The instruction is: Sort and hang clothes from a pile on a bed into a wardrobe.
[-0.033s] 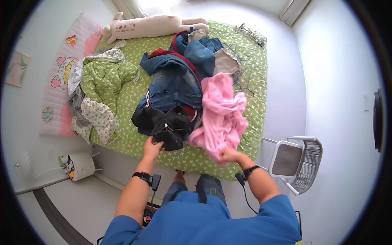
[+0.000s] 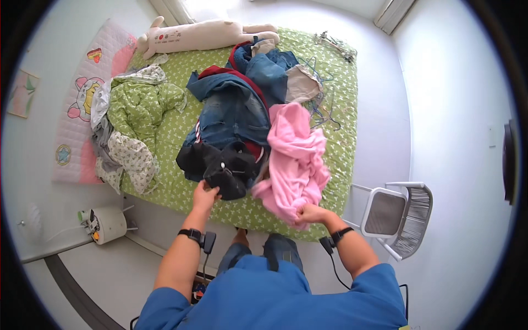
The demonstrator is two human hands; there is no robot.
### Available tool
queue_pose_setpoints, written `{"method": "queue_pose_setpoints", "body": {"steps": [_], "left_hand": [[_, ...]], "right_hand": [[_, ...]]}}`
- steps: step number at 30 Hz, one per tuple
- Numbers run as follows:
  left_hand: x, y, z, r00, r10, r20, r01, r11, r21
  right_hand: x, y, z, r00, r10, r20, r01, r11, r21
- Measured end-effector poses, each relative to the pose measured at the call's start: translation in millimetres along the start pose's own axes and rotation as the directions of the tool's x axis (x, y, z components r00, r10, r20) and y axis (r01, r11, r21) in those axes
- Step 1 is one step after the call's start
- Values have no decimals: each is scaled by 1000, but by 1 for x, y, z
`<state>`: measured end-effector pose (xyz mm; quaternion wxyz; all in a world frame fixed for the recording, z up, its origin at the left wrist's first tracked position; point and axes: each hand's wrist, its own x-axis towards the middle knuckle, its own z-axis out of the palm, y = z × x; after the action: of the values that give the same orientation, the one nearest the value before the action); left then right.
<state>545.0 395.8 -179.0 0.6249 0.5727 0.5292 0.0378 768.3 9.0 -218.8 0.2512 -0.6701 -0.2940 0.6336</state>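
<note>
My left hand (image 2: 205, 196) is at the near edge of a black garment (image 2: 231, 170), thumb and fingers pinched on its hem. The black garment lies crumpled over the near end of a pile of blue denim clothes (image 2: 234, 118), with dark red cloth showing between them. In my right hand (image 2: 311, 215) is the lower end of a pink fleecy garment (image 2: 294, 154), bunched in closed fingers. The pink garment stretches loosely up the bed, right of the denim; its exact kind cannot be made out.
The bed (image 2: 220, 217) has a green patterned sheet. A crumpled green-and-white quilt (image 2: 137, 110) lies left, a long plush toy (image 2: 203, 36) at the far edge. Wire hangers (image 2: 327, 118) lie right of the pile. A grey chair (image 2: 390, 214) stands right, a white bin-like container (image 2: 109, 224) left.
The pink garment's lower end and my right hand have come slightly nearer to me. The black garment's near part has sagged a little; my left hand stays at its hem.
</note>
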Motion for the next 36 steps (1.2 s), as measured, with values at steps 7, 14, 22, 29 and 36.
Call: {"method": "queue_pose_setpoints", "body": {"steps": [7, 14, 22, 29, 36], "left_hand": [[19, 45, 43, 995, 93, 32, -84, 976, -199], [-2, 55, 61, 927, 65, 370, -81, 996, 29], [-98, 97, -1, 679, 147, 719, -260, 964, 49], [-194, 183, 8, 392, 591, 705, -604, 743, -287], [-215, 188, -40, 605, 630, 486, -115, 674, -730]], "right_hand": [[-114, -53, 42, 992, -21, -123, 77, 880, 468], [-138, -120, 33, 871, -117, -478, 359, 816, 454], [-217, -261, -2, 525, -404, -749, 840, 390, 378], [-224, -360, 13, 368, -712, -598, 921, 190, 340], [-165, -371, 28, 502, -769, -395, 516, 633, -577]]}}
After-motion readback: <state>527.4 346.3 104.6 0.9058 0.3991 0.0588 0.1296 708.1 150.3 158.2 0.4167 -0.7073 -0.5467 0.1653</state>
